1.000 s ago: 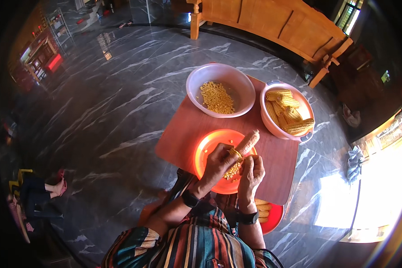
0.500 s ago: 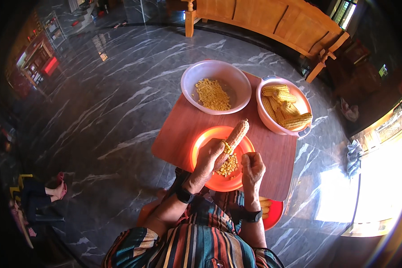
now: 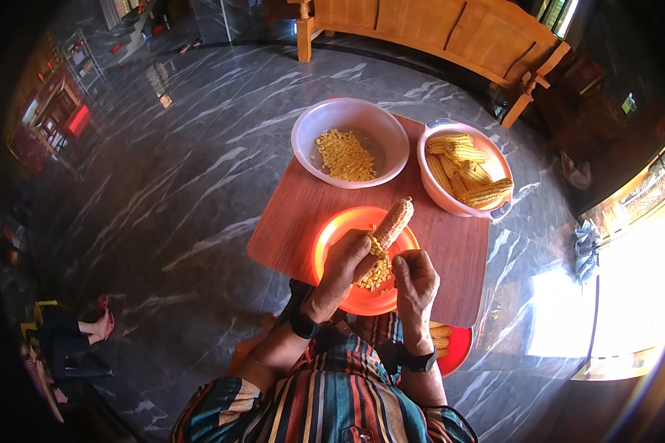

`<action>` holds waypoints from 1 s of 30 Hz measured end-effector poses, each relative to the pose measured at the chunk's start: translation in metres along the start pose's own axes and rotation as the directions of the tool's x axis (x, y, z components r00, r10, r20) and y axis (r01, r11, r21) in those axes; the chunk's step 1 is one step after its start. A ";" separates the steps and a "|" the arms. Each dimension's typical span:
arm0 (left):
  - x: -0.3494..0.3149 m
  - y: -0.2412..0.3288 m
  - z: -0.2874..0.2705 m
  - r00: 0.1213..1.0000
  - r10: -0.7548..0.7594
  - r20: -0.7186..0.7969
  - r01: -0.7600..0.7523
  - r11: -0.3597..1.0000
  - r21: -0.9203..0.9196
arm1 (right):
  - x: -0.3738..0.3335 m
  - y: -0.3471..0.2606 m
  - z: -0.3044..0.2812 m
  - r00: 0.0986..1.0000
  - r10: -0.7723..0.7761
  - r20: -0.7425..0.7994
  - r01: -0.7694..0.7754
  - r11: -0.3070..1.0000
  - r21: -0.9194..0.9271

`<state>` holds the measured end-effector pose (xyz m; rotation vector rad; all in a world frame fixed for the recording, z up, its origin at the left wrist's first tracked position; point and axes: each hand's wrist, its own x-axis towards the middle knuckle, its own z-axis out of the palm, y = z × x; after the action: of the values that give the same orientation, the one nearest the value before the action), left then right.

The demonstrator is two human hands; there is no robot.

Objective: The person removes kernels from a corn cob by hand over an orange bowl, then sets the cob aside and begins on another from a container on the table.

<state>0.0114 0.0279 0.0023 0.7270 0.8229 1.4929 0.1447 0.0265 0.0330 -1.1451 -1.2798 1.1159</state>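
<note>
Left hand point(image 3: 345, 260) grips the corn cob point(image 3: 394, 221); right hand point(image 3: 418, 279) is off it.
Relative to one second earlier, the right hand has moved from the cob to just beside it, fingers curled; whether it holds kernels, cannot tell. Shelling appears to be between strokes, with a narrow kernel band remaining at the left thumb. The cob, tip toward 1 o'clock, is above the orange basin point(image 3: 322, 258). On the brown table point(image 3: 454, 269), the lilac basin point(image 3: 400, 142) of kernels sits at 12 o'clock, the pink basin point(image 3: 440, 193) of unshelled ears between 1 and 2. Beyond: dark marbled floor point(image 3: 192, 207), wooden seat point(image 3: 436, 33) toward 1, bright doorway point(image 3: 628, 310) past 3.
</note>
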 end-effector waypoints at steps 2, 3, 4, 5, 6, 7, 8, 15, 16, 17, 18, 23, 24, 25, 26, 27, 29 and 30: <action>0.000 0.001 -0.001 0.999 -0.034 -0.005 0.034 0.999 -0.014 | -0.001 -0.006 -0.001 1.000 0.001 -0.003 -0.001 1.000 0.004; 0.000 0.001 -0.001 0.999 -0.035 -0.005 0.035 0.999 -0.010 | -0.001 -0.010 -0.001 0.999 -0.037 -0.009 0.037 0.999 0.001; 0.001 0.000 -0.002 1.000 -0.023 -0.002 0.023 1.000 -0.001 | -0.002 -0.015 -0.002 0.997 -0.073 -0.016 0.073 0.997 -0.001; 0.001 -0.001 -0.003 1.000 -0.012 0.000 0.012 1.000 0.010 | -0.001 -0.020 -0.002 0.994 -0.105 -0.030 0.105 0.994 0.003; 0.002 -0.001 -0.004 1.000 -0.014 -0.002 0.014 1.000 0.016 | -0.001 -0.024 -0.002 0.990 -0.132 -0.055 0.132 0.991 -0.005; 0.002 -0.001 -0.003 0.999 -0.035 0.003 0.035 0.999 -0.005 | 0.000 -0.028 -0.002 0.986 -0.155 -0.061 0.155 0.988 -0.002; 0.003 -0.002 -0.003 0.998 -0.056 0.006 0.056 0.998 -0.024 | 0.001 -0.030 -0.002 0.982 -0.177 -0.067 0.178 0.984 0.001; 0.001 -0.002 0.007 1.000 0.022 -0.003 -0.021 0.992 0.126 | 0.007 -0.005 0.008 1.000 -0.024 0.015 0.025 0.999 -0.033; 0.001 -0.002 0.007 0.998 0.064 -0.001 -0.062 0.981 0.183 | 0.007 -0.004 0.008 0.999 -0.036 0.015 0.036 0.999 -0.015; -0.002 -0.001 0.006 0.998 0.061 -0.005 -0.059 0.982 0.181 | 0.006 -0.007 0.009 0.999 0.005 0.040 -0.008 0.998 0.060; -0.002 0.003 0.009 0.988 0.156 0.012 -0.154 0.951 0.268 | 0.006 -0.003 0.009 0.999 0.002 0.038 -0.004 0.998 0.055; -0.001 0.001 0.009 0.982 0.189 0.009 -0.180 0.916 0.358 | 0.002 0.010 0.010 0.999 0.022 0.025 -0.024 0.998 0.064; -0.002 0.002 0.010 0.983 0.185 0.014 -0.178 0.919 0.353 | 0.004 0.010 0.010 1.000 0.027 0.012 -0.028 0.996 0.083; -0.003 0.002 0.011 0.988 0.152 0.009 -0.147 0.937 0.317 | 0.005 0.010 0.011 1.000 0.012 0.002 -0.012 0.998 0.057; -0.003 0.002 0.012 0.993 0.118 0.006 -0.115 0.953 0.281 | 0.006 0.011 0.013 1.000 -0.019 -0.020 0.020 0.999 0.028; -0.003 0.001 0.012 0.992 0.125 0.002 -0.121 0.955 0.271 | 0.006 0.014 0.017 0.998 -0.032 -0.051 0.034 0.999 0.040; -0.003 0.000 0.007 0.996 0.093 -0.007 -0.088 0.962 0.260 | 0.008 0.024 0.019 0.998 -0.026 -0.053 0.029 0.997 0.073; -0.002 0.000 0.004 0.997 0.068 -0.022 -0.060 0.965 0.255 | 0.008 0.024 0.021 0.999 0.033 -0.043 -0.027 0.991 0.128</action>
<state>0.0155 0.0259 0.0044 0.9296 1.0355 1.4742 0.1243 0.0373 0.0092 -1.0913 -1.1429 1.1704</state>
